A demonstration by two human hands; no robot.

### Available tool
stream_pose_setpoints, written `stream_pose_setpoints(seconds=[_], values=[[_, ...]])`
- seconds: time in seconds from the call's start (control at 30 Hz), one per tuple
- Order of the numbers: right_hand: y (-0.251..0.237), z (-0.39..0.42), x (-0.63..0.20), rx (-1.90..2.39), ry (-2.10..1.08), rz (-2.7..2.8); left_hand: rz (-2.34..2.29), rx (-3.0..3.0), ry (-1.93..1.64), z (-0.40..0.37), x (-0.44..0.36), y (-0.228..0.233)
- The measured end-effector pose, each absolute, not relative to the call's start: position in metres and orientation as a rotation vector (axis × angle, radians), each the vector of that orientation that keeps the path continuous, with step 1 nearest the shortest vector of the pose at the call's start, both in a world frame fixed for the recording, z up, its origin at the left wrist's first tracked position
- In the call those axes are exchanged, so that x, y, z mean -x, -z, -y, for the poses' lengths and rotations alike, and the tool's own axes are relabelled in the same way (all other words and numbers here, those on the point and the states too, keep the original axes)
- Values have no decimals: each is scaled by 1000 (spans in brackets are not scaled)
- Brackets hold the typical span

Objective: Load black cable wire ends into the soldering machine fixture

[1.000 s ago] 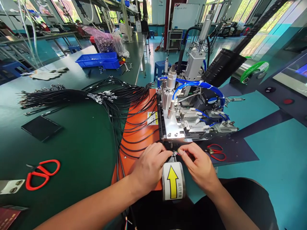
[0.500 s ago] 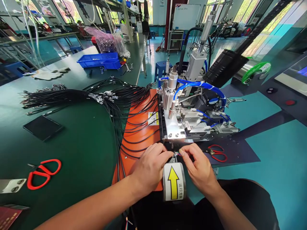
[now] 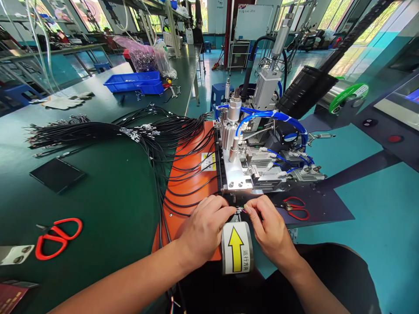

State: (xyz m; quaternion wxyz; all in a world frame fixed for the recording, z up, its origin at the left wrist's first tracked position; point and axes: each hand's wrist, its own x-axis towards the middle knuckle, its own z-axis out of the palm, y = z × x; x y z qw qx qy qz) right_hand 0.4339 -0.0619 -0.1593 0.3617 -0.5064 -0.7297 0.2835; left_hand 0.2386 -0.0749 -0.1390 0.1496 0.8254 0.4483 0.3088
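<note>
To your left on the green table [image 3: 108,187] lie red scissors [image 3: 58,237], with a flat black pad [image 3: 57,174] beyond them. A fan of black cables [image 3: 108,131] spreads across the table toward the orange mat [image 3: 191,174]. Further back you have a blue tray [image 3: 134,81], with white gloves [image 3: 62,102] well to its left. Small red pliers [image 3: 296,207] rest on the dark sheet to your right, and a green reel [image 3: 348,97] stands farther off.

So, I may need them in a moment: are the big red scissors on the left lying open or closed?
Closed. The red scissors lie flat on the green table, handle loops side by side, blades together in a single dark tip.
</note>
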Motion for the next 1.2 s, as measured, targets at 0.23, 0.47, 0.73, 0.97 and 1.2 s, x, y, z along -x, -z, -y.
stream_pose_setpoints(seconds=[0.23, 0.47, 0.73, 0.97, 1.2], values=[[160, 63, -433, 1343, -724, 1896, -1268, -2387, -899, 75, -239, 139], [165, 63, -432, 1365, -697, 1911, -1258, -2393, -933, 74, -239, 140], [143, 71, -440, 1361, -766, 1855, -1273, -2385, -901, 74, -240, 139], [138, 72, -433, 1351, -675, 1871, -1275, -2393, -914, 74, -240, 138], [142, 64, -433, 1349, -692, 1861, -1275, -2404, -890, 74, -240, 140]])
